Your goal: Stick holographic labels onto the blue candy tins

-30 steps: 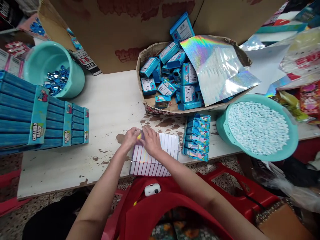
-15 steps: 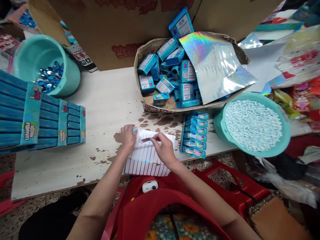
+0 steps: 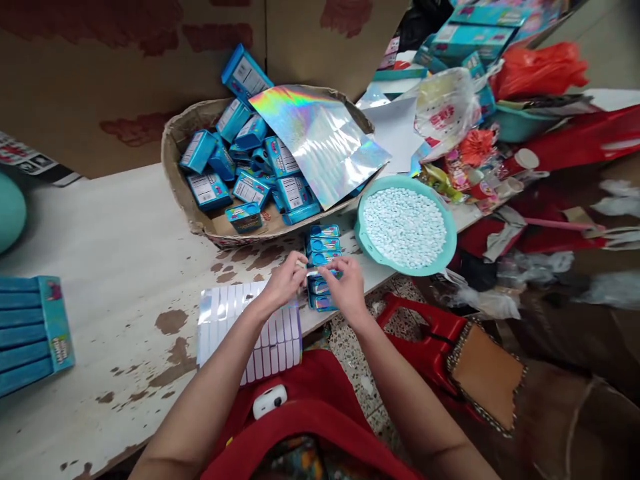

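Note:
A small row of blue candy tins [image 3: 325, 245] stands on the table, with both hands over its middle. Between my hands stretches a narrow shiny sticker [image 3: 314, 272], just above or touching one of the tins. My left hand [image 3: 286, 283] pinches the sticker's left end, and my right hand [image 3: 347, 288] pinches the right end. Whether the sticker is pressed down is too small to tell. Partly under my left forearm lies a sheet of silvery strip stickers [image 3: 280, 343], near the table's front edge.
Behind the row, a cut cardboard box [image 3: 200, 223] holds many blue tins and a rainbow foil sheet [image 3: 320, 147]. A teal basin [image 3: 449, 250] of white candies stands on the right. Blue stacked packs [image 3: 30, 327] sit at left. A red stool [image 3: 420, 327] is below right.
The view has swung to the right. My right hand has carried the sticker from the sheet to the row of tins, and my left hand has come over and taken its other end.

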The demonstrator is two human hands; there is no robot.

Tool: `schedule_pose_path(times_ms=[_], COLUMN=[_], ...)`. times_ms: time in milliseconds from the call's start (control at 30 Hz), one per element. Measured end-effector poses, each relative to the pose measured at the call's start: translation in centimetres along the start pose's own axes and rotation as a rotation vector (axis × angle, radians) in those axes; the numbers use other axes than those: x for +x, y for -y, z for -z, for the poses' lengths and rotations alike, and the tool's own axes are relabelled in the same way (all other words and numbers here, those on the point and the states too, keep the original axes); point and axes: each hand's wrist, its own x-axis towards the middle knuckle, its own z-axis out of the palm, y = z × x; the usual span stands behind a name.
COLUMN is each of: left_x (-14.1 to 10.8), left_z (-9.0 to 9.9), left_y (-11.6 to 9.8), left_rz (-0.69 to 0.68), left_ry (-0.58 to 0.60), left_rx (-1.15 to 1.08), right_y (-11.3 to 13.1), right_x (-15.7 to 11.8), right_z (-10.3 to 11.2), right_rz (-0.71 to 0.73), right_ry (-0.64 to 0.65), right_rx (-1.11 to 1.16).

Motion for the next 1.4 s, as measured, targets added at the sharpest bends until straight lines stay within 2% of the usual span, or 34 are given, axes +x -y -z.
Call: schedule_pose_path(times_ms=[100,200,333,433,500,567,700,800,867,900,967,1033,1067,1100,1167,1200,1233,1300,1400], left_x=[3.4,5.4,5.9,6.0,6.2,6.3,6.6,6.1,4.8,3.6,0.3,-4.0,-6.2,-8.2,-11.0,-11.8,-12.1,-12.2,-12.1], left_z=[-0.5,-0.8,-1.1,-0.9,-0.7,-0.7,-2.2,-3.8,-3.6,-2.8,0.0,4.1,6.3,8.3,11.4,12.4,13.0,13.2,12.4], left_y=[-0.3,0.5,2.2,3.3,4.2,5.1,6.7,6.8,6.5,6.4,6.7,7.9,8.7,9.6,11.5,12.3,13.0,13.9,14.3], left_rz=[-0.019,0.049,0.179,0.241,0.243,0.278,0.426,0.436,0.433,0.416,0.337,0.267,0.312,0.394,0.591,0.647,0.662,0.601,0.492], left_ry=[-0.028,-0.036,0.039,0.114,0.155,0.167,0.064,-0.055,-0.147,-0.203,-0.351,-0.536,-0.629,-0.668,-0.651,-0.618,-0.589,-0.57,-0.636], left_rx=[0.091,0.011,-0.38,-0.623,-0.68,-0.646,-0.491,-0.435,-0.393,-0.356,-0.154,0.233,0.438,0.593,0.758,0.79,0.797,0.748,0.475], right_y=[-1.5,-2.3,-3.5,-4.6,-5.0,-5.2,-5.4,-5.5,-5.0,-4.4,-2.5,0.1,1.5,2.8,5.1,5.9,6.5,7.4,8.4], right_x=[2.5,3.6,3.8,4.1,4.3,4.5,4.7,4.5,3.8,3.3,1.6,-0.7,-2.1,-3.4,-5.9,-6.9,-7.7,-8.7,-9.0], right_z=[-0.3,-1.2,-1.9,-1.9,-1.9,-2.1,-2.6,-2.5,-1.9,-1.6,-1.1,-1.4,-2.1,-3.3,-6.6,-8.7,-10.8,-14.8,-18.9], right_rz=[-0.043,-0.107,-0.214,-0.284,-0.297,-0.306,-0.304,-0.266,-0.204,-0.154,-0.024,0.127,0.194,0.245,0.294,0.289,0.277,0.278,0.368], right_ry=[-0.015,-0.05,-0.119,-0.1,-0.078,-0.077,-0.089,-0.089,-0.119,-0.167,-0.295,-0.338,-0.281,-0.178,0.083,0.205,0.305,0.438,0.507], right_rx=[-0.051,-0.016,0.087,0.173,0.202,0.202,0.158,0.148,0.147,0.127,0.063,0.045,0.079,0.137,0.274,0.328,0.361,0.352,0.223])
